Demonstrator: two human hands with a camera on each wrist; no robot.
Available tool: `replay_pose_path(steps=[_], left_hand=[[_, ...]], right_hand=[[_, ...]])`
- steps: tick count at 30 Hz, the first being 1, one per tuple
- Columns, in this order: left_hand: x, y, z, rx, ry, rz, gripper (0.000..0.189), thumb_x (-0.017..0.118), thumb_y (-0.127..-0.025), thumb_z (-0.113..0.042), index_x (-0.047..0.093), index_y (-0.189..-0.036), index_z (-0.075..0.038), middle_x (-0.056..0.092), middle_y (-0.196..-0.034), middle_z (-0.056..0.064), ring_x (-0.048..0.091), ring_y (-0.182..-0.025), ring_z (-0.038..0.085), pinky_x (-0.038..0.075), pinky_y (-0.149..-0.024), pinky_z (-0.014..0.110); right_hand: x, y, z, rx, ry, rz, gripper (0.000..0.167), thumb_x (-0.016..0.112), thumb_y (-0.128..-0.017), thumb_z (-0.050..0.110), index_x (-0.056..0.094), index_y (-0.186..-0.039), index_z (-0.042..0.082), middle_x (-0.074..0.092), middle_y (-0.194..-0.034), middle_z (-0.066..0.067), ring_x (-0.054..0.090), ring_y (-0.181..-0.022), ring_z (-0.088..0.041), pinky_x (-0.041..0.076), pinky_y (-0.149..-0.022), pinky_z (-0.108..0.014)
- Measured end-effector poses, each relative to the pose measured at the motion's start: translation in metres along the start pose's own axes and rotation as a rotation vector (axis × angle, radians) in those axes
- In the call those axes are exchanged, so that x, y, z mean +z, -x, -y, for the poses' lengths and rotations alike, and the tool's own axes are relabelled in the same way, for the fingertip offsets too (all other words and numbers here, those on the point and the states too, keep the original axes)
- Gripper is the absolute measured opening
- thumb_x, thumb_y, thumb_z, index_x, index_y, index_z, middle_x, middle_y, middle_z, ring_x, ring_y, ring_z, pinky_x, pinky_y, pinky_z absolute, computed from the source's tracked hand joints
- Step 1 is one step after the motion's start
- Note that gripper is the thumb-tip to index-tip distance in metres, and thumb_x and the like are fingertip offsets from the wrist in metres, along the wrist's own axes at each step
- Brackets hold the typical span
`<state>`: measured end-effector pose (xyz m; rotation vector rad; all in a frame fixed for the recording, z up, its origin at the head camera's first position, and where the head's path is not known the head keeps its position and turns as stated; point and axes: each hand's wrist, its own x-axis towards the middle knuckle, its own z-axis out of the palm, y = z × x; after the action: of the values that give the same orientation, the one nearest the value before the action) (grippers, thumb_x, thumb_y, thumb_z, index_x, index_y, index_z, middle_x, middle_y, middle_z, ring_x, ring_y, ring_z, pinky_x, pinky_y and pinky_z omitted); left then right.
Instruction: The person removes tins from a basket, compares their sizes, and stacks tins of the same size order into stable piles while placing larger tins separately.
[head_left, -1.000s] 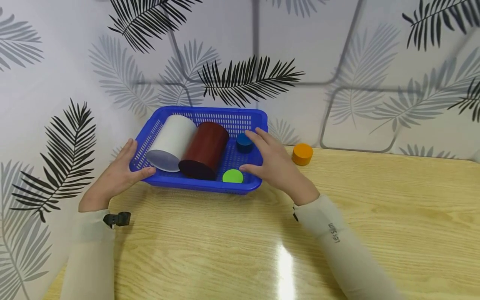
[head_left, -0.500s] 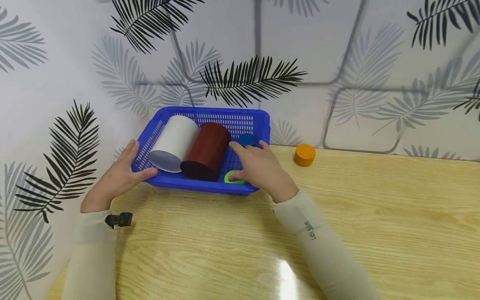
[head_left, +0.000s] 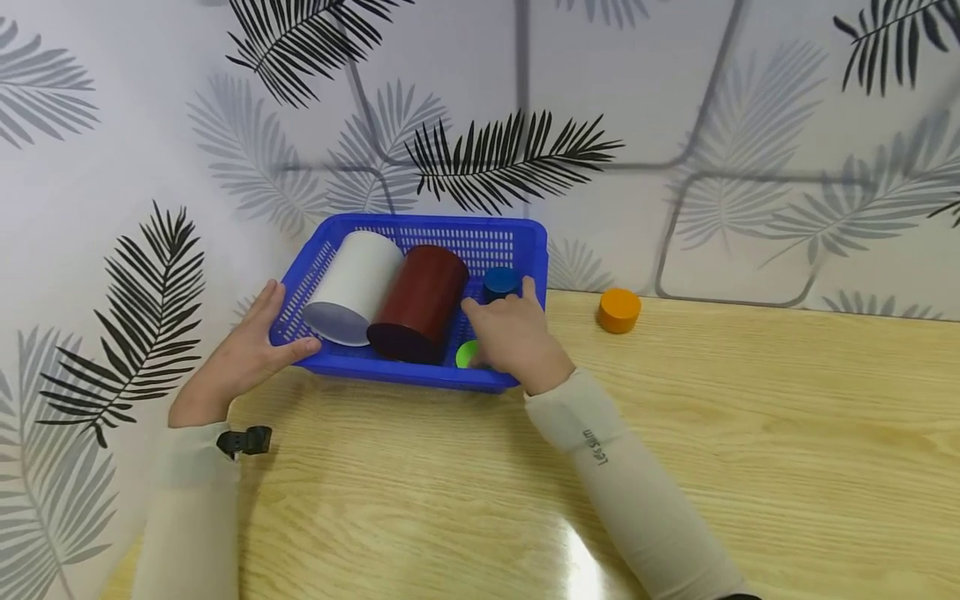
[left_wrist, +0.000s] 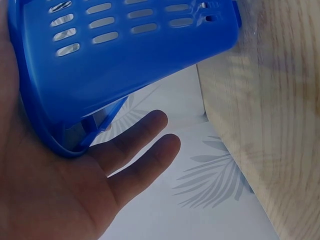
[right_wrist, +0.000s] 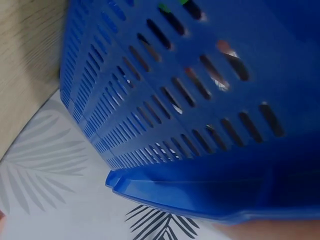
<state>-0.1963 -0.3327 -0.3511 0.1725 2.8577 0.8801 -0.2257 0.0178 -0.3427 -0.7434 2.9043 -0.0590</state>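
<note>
A blue slotted plastic basket (head_left: 405,375) stands against the wall. Inside it, a white cylinder (head_left: 354,279) and a dark red cylinder (head_left: 423,296) lie side by side. To their right are a small blue cylinder (head_left: 498,282) and a small green cylinder (head_left: 467,353). My left hand (head_left: 236,362) touches the basket's left end, its thumb over the front rim and its fingers straight outside. My right hand (head_left: 517,337) reaches down into the right end over the green cylinder, partly covering it. Its fingertips are hidden, so whether they grip cannot be seen.
A small orange cylinder (head_left: 619,311) stands on the wooden table (head_left: 712,433) right of the basket, near the wall. The leaf-patterned wall (head_left: 600,100) rises close behind the basket.
My right hand has moved left from the basket's right rim and down into it, over the green cylinder. My left hand stays at the left end.
</note>
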Motion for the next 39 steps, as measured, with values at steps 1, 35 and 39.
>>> replay_pose_path(steps=[1,35,39], left_hand=[[0.0,0.0,-0.001,-0.001,-0.002,0.0,0.112,0.068,-0.093,-0.053,-0.01,-0.161,-0.008,-0.017,-0.167,0.009,-0.008,-0.151,0.043,0.008,-0.114,0.069],[0.002,0.001,-0.003,-0.008,-0.017,0.011,0.111,0.066,-0.094,-0.054,-0.011,-0.16,-0.008,-0.019,-0.166,0.01,-0.01,-0.15,0.042,0.007,-0.113,0.07],[0.002,0.001,-0.003,-0.005,-0.01,0.013,0.111,0.066,-0.094,-0.054,-0.011,-0.16,-0.008,-0.02,-0.166,0.009,-0.011,-0.15,0.042,0.007,-0.113,0.071]], right_hand=[[0.0,0.0,0.0,-0.003,0.001,0.004,0.079,0.081,-0.083,0.051,0.052,-0.147,0.016,0.073,-0.113,-0.006,0.064,-0.113,-0.033,0.011,-0.116,-0.066],[0.004,0.005,-0.028,-0.13,-0.785,-0.359,0.057,0.073,-0.089,0.028,0.056,-0.14,0.009,0.055,-0.123,-0.01,0.053,-0.098,-0.023,0.049,-0.079,-0.035],[-0.002,0.009,-0.036,-0.129,-0.932,-0.387,0.06,0.073,-0.091,0.027,0.052,-0.145,0.011,0.059,-0.126,-0.008,0.056,-0.098,-0.024,0.052,-0.08,-0.036]])
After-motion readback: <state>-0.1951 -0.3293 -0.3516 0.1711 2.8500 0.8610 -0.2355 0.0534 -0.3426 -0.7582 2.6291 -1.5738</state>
